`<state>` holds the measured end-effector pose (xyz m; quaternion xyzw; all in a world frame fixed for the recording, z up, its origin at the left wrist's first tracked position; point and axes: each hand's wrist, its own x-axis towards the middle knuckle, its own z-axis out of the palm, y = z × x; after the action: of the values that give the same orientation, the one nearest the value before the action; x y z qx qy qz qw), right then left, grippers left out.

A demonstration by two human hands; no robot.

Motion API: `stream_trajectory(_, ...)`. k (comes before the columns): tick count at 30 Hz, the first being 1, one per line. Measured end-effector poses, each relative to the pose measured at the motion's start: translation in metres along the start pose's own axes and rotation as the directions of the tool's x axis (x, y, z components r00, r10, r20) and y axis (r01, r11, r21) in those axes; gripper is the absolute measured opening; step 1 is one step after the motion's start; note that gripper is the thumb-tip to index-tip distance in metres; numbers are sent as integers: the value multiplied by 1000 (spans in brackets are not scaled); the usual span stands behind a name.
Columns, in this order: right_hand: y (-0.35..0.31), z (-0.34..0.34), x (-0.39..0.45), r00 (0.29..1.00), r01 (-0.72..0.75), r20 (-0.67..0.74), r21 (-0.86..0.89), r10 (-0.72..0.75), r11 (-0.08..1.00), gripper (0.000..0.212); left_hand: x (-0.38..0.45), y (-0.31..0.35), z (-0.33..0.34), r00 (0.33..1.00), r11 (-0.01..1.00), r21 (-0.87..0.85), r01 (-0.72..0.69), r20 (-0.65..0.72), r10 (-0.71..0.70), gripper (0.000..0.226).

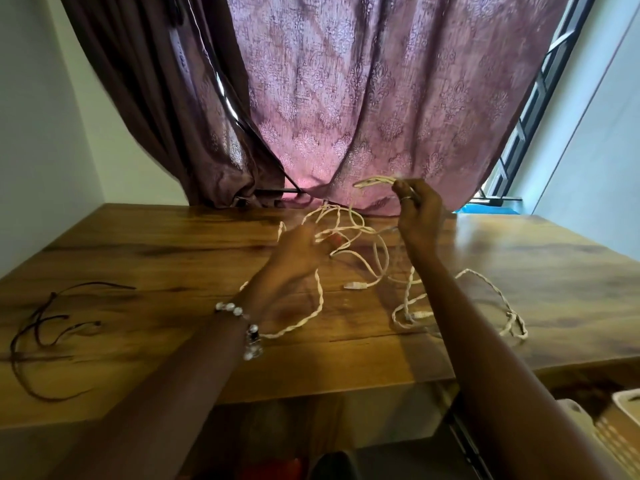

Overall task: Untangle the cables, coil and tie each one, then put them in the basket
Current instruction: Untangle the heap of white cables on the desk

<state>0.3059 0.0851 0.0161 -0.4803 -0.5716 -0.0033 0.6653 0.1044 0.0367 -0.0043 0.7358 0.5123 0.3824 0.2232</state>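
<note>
- Patterned mauve fabric curtain [381,98] hangs behind, its hem bunched on the far edge of the glossy brown wooden surface [138,244]
- Tangled cream twisted cables [374,258] sprawl in loops at mid-surface, between both hands
- Thin dark brown cords [45,327] lie well apart, at left
- Left hand [298,258], beaded bracelet on its wrist, grips loops; blurred
- Right hand [419,213], raised, fingers [403,188] pinching a folded cable end
- Pale woven basket [620,431] sits low at right, below the surface

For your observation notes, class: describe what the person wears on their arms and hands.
Both arms are bare, with no sleeves in view. The left wrist carries a bracelet of clear and white beads with one dark bead. The right hand has a thin ring on one finger. No gloves, no watch.
</note>
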Motion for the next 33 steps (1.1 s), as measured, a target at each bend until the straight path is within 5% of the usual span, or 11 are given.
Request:
stream_trajectory(5,-1,0,-7,997,6,81,166,-20,986,19,11,-26,26,984,928,328,175,-35,-173,56)
stream_trajectory(9,12,-10,-4,993,-8,119,192,-15,981,18,10,-48,10,982,972,172,158,80,-174,10)
stream_trajectory(12,26,-17,-3,998,-38,47,110,33,993,18,3,-61,-8,968,966,177,187,135,-212,20)
stream_trajectory(15,42,-24,-1,995,-86,-60,-46,83,995,19,2,-79,-24,943,933,150,328,8,-333,28)
stream_trajectory(18,68,-27,6,982,-155,-141,-212,126,965,24,4,-85,-38,880,880,-103,465,-55,-471,25)
stream_trajectory(21,86,-31,13,978,-157,-185,-312,102,937,31,7,-85,-52,777,658,-515,549,24,-629,31)
stream_trajectory(24,95,-34,16,979,-166,-178,-452,94,876,25,11,-83,-63,674,507,-691,516,-39,-738,25)
stream_trajectory(29,95,-36,14,986,-167,-96,-659,138,733,20,13,-74,-76,544,492,-799,344,-258,-798,28)
stream_trajectory(33,94,-37,12,969,-164,-19,-798,248,580,24,9,-72,-73,550,578,-729,366,-331,-766,24)
